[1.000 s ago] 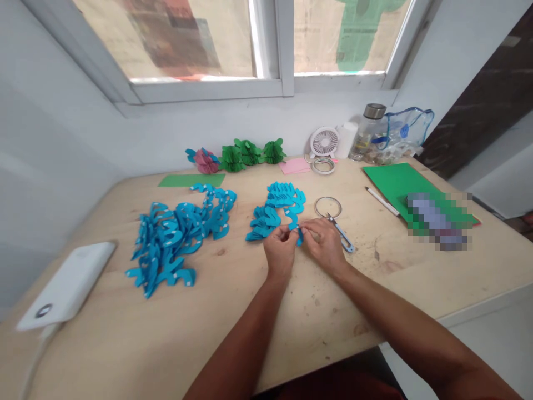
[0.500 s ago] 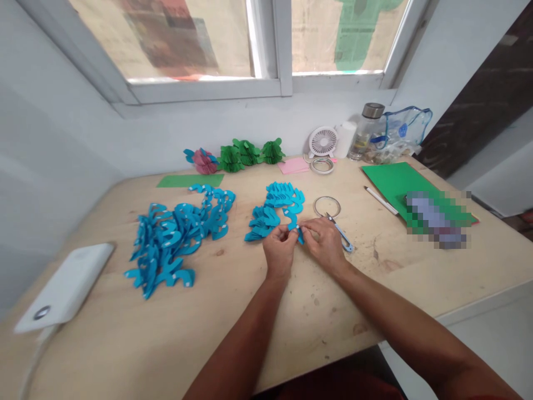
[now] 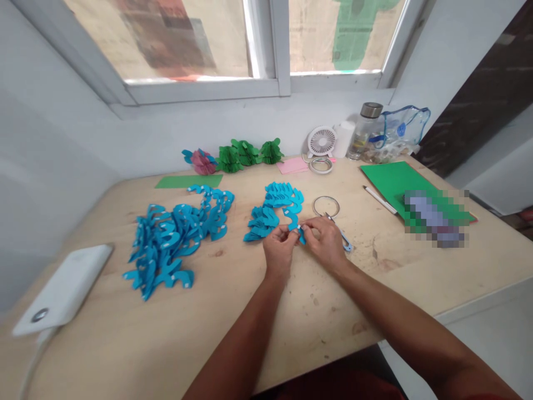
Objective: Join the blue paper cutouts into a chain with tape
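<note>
Between my two hands is a curved blue paper piece (image 3: 293, 220) with a small white patch on it. My left hand (image 3: 278, 253) pinches its lower left part, thumb against fingers. From the other side, my right hand (image 3: 327, 240) closes its thumb and fingertips on the right edge, near the white patch. Folded blue paper pieces (image 3: 264, 220) lie just behind and left of my left hand, with more curled blue pieces (image 3: 285, 194) beyond them. A large heap of blue paper pieces with white patches (image 3: 170, 239) spreads over the left of the table.
By my right hand lie a blue-handled cutter (image 3: 345, 241) and a tape ring (image 3: 326, 206). Green sheets (image 3: 416, 180) and a white pen (image 3: 380, 200) are at the right. A small fan (image 3: 322, 141), bottle (image 3: 365, 130) and green paper shapes (image 3: 247, 153) line the wall. A white device (image 3: 69, 289) lies left.
My right hand's fingertips have shifted slightly along the edge of the blue paper piece. My left hand keeps its pinch, and the view has moved a little.
</note>
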Tool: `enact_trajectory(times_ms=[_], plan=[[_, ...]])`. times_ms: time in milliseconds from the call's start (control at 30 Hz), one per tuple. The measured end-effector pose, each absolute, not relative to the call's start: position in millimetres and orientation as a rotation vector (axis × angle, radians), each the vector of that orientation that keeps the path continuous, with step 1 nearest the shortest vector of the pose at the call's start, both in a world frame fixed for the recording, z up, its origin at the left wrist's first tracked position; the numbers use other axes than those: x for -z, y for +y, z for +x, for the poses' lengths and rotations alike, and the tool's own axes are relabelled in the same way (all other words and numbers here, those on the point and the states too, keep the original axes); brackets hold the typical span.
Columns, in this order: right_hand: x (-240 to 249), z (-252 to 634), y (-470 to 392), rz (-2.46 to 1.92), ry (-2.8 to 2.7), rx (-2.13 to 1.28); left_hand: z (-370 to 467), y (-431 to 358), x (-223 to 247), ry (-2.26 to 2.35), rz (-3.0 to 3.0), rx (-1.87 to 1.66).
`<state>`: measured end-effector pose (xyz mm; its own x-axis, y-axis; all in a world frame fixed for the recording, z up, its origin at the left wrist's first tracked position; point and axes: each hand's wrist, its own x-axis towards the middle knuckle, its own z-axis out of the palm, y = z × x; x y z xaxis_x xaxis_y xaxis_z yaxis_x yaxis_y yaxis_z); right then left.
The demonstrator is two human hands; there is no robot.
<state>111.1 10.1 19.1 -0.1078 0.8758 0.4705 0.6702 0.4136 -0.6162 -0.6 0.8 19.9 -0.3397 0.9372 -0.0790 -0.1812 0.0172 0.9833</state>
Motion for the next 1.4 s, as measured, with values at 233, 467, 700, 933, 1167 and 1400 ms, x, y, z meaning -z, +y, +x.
enact_trajectory(times_ms=[233,467,700,933,1167,1400], plan=[[-24.3,115.2,12.9,-1.319,-1.761,-0.357,-2.9,2.3,-17.9,1.308,0.801,-1.524],[-28.4,115.2,13.5,-1.227,-1.671,-0.758,-6.3,5.1,-12.7,1.223,0.851,-1.430],[-22.3,119.0,19.4,-1.274,-1.606,-0.906,-5.9,5.5,-12.2,1.162,0.865,-1.394],[-19.2,118.0,21.5,-1.269,-1.487,-0.939,-6.5,3.3,-16.3,1.137,0.985,-1.257],[-26.4,143.2,35.1,-1.323,-1.368,-0.799,-5.6,5.1,-10.5,1.189,0.886,-1.302],[-24.7,178.4,49.9,-1.854,-1.616,-0.375,-4.8,4.3,-10.5,1.176,0.862,-1.308]])
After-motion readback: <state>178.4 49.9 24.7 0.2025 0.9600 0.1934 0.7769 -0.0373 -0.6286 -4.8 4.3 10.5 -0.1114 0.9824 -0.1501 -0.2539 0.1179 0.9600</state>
